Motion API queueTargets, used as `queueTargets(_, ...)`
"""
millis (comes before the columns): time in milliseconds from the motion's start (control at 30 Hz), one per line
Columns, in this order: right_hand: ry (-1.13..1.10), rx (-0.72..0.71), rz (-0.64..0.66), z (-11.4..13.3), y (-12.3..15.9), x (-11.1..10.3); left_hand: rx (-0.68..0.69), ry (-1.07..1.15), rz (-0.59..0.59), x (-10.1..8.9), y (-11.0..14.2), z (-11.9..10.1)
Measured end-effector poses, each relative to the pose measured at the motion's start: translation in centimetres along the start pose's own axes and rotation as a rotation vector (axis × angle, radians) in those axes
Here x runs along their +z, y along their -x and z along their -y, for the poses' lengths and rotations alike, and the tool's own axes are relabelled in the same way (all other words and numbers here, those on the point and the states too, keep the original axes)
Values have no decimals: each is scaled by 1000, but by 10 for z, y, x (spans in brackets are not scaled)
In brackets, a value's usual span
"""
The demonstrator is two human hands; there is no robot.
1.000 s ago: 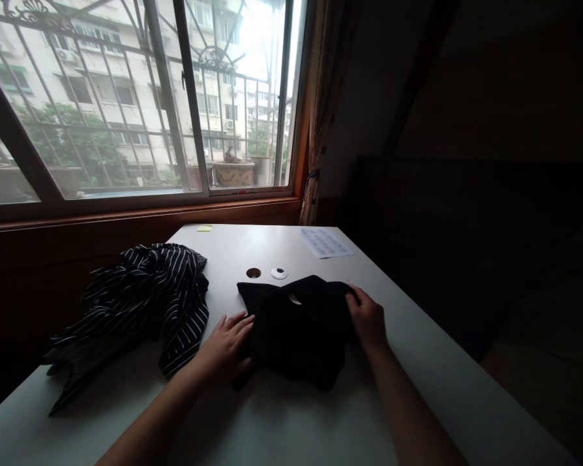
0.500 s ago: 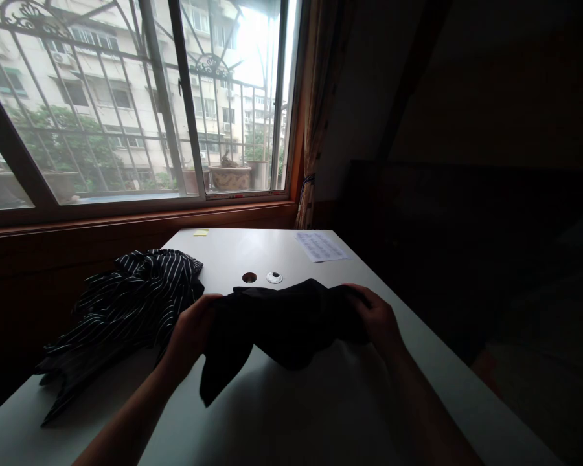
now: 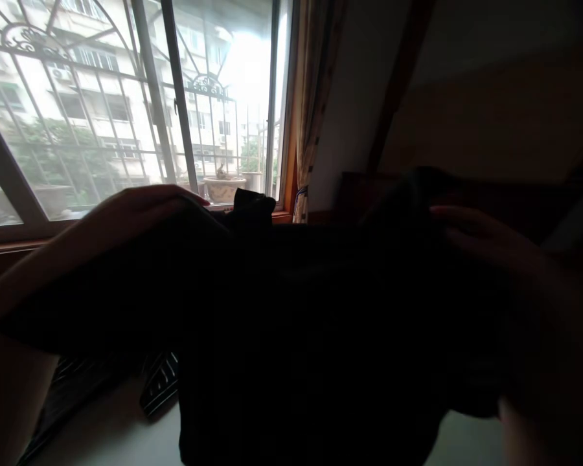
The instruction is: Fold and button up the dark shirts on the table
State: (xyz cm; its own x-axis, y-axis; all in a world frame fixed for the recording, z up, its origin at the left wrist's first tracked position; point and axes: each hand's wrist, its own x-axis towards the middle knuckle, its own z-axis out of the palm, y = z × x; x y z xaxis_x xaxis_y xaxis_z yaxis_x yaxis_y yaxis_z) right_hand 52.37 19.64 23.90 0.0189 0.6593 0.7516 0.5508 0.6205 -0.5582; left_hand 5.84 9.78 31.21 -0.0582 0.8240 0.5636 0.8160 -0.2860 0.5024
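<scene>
A black short-sleeved shirt (image 3: 311, 323) is spread wide in front of me and fills the lower middle of the view. My left hand (image 3: 158, 195) grips it near the left shoulder, with that sleeve hanging over my forearm. On the other side, my right hand (image 3: 471, 223) holds the right shoulder, dim and blurred. A folded bit of the cloth sticks up near the neckline. Behind the shirt at lower left, part of a dark striped garment (image 3: 162, 385) shows; the rest of it is covered.
Parts of the white table (image 3: 116, 421) show below the shirt at both sides. Behind stands a window (image 3: 126, 129) with metal bars outside, and a tied curtain (image 3: 305, 142) hangs at its right edge. The right side of the room is dark.
Both hands have risen and moved apart. The black shirt, bunched low over the table before, is now lifted and opened out, hiding most of the table and the striped garment.
</scene>
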Motion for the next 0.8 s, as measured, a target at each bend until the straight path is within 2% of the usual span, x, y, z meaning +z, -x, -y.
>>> queueTargets(33,-93,52,148,4,-14,8,111,-39,69,2,-17,15)
queueTargets(67,-143,110,227,5,-27,19,175,-83,155,8,-33,33)
queueTargets(133,-96,144,335,-3,-46,47,232,-191,274,31,-53,72)
queueTargets(200,3,109,388,-24,-53,81,212,-326,302,63,-59,108)
queueTargets(267,159,28,344,-50,-46,115,161,-386,265,98,-52,135)
queueTargets(333,355,10,293,-73,-27,143,110,-434,231,128,-36,151)
queueTargets(433,452,9,395,-94,18,164,91,-461,239,162,0,156)
queueTargets(500,435,48,528,-100,53,162,121,-449,294,175,33,151)
queueTargets(567,394,135,685,-101,90,149,150,-412,371,179,73,139)
queueTargets(700,272,356,1015,-90,160,107,162,-104,592,170,163,109)
queueTargets(800,159,443,1113,-68,202,83,266,-13,588,167,218,93)
